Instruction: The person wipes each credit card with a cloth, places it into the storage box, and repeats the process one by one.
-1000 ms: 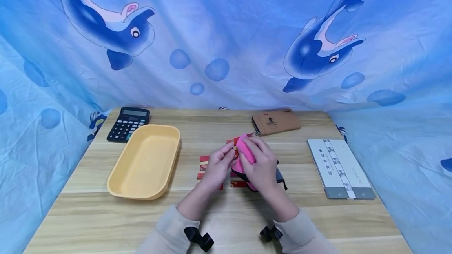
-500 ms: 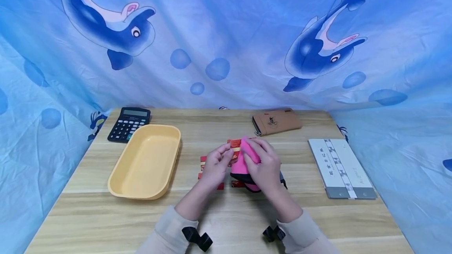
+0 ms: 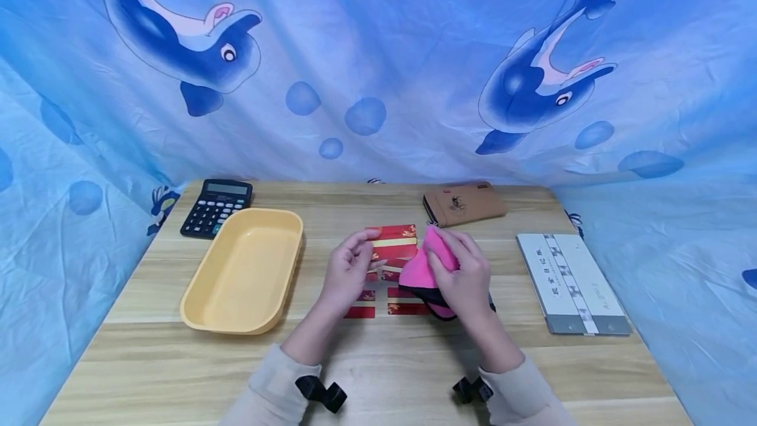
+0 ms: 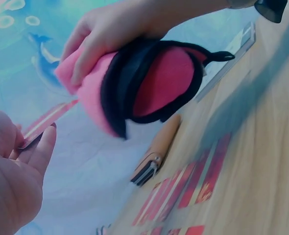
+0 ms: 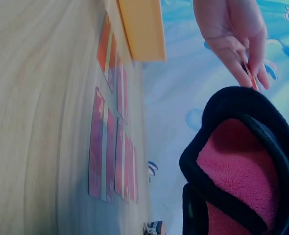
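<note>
In the head view my left hand [image 3: 344,273] pinches a red card [image 3: 393,239] with a gold stripe by its left side. My right hand [image 3: 467,276] grips a pink fleece cloth [image 3: 418,272] with black trim, bunched at its top. In the left wrist view this cloth [image 4: 159,85] hangs folded open like a mitt, with a black loop at one corner. The card's far edge is right beside the cloth. Below both hands, several more red cards [image 3: 408,308] lie in rows on the wooden table, partly hidden by the hands and cloth.
A yellow tray [image 3: 192,307] stands at the left, with a black calculator [image 3: 217,209] behind it. A brown zip wallet [image 3: 467,204] lies at the back right. Further right is a white and grey notebook [image 3: 572,283]. A blue dolphin curtain [image 3: 414,51] surrounds the table [image 3: 378,373].
My hands have moved apart, the left one going left with the red card, now seen broadside. The right hand has shifted right with the pink cloth, uncovering more cards on the table.
</note>
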Demonstrator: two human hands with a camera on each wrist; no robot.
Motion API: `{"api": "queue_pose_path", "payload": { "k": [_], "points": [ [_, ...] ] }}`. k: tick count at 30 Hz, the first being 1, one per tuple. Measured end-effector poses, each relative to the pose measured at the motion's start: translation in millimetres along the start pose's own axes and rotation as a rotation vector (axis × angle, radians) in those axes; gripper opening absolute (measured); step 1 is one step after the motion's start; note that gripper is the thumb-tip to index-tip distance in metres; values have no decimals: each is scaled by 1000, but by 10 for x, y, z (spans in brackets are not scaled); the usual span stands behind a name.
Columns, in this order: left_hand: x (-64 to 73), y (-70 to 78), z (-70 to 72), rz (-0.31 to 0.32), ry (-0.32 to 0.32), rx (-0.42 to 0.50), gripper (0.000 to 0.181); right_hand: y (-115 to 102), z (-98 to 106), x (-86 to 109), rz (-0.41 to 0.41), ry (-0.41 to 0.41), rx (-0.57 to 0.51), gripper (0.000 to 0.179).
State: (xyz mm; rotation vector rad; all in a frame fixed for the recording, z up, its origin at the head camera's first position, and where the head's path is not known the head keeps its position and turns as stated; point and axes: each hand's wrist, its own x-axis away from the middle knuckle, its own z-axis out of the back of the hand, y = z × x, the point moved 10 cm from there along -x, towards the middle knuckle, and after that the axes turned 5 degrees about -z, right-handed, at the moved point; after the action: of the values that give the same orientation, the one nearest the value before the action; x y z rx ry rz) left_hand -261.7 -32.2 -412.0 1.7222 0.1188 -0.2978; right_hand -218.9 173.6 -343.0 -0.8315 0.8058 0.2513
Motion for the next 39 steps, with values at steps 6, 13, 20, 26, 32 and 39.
{"api": "queue_pose_path", "payload": {
  "k": [6,13,20,26,32,39],
  "points": [
    [-20,21,101,31,-27,-21,36,104,93,-37,-16,26,-52,37],
    [-38,85,162,8,-32,-40,39,224,194,-51,-41,64,-61,39],
    [-56,49,233,33,29,-50,22,248,225,-42,-54,68,-73,38],
    [-44,-4,265,81,47,-85,25,223,220,-41,-24,79,-102,41],
    [-41,-28,282,116,97,-97,26,120,169,-41,14,40,-137,42],
    [-28,-49,167,88,78,-93,26,-44,37,-44,54,-30,-191,38]
  ]
}}
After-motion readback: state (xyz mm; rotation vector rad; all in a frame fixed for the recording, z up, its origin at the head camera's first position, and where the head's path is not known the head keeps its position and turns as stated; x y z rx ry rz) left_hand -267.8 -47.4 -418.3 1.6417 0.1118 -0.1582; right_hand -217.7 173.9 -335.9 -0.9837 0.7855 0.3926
